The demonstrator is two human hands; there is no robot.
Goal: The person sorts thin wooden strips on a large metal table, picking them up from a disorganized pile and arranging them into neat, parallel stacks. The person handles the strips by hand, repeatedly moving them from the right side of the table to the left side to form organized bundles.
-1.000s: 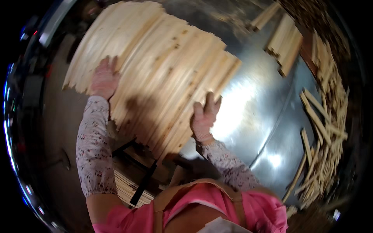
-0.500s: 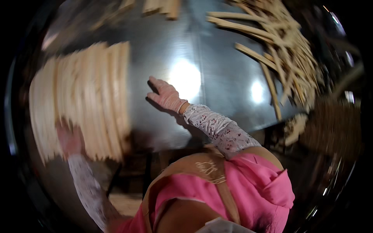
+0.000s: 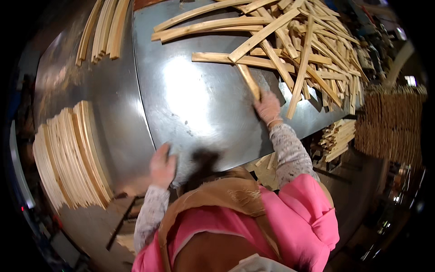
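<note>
My right hand (image 3: 267,107), in a pale pink glove, is closed on the near end of a wooden strip (image 3: 248,81). The strip's far end runs up beneath other strips of a loose, criss-crossed pile (image 3: 312,50). Over the metal tabletop (image 3: 217,131), close to its front edge, my left hand (image 3: 163,167) is held with thumb and fingers apart and nothing in it. Its outline is slightly blurred. Further left stands a neat row of wooden strips (image 3: 72,154), packed side by side.
A few more strips (image 3: 106,31) lie together at the far left of the table. Beyond the table's right edge are a stack of short wood pieces (image 3: 337,138) and a large brown bundled stack (image 3: 389,122). A seam (image 3: 141,90) crosses the tabletop.
My left hand has come off the row of strips and moved right. My right hand has gone from over bare metal to the pile and taken hold of a strip. The view has swung right.
</note>
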